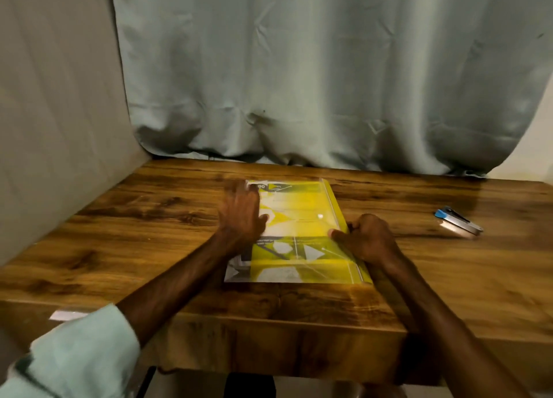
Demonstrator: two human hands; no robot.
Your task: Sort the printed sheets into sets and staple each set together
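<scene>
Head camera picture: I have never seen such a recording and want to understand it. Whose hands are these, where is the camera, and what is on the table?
There is no machine here: a person works with bare hands, and the single camera sits on their head, looking forward and down. That is why both arms reach in from the bottom. On the wooden table lies a see-through yellow folder with printed sheets in it. The left hand lies flat on it, somewhat blurred. The right hand curls round the folder's right edge, thumb on top. A blue and silver stapler lies apart to the right, untouched. A pale curtain hangs behind.
</scene>
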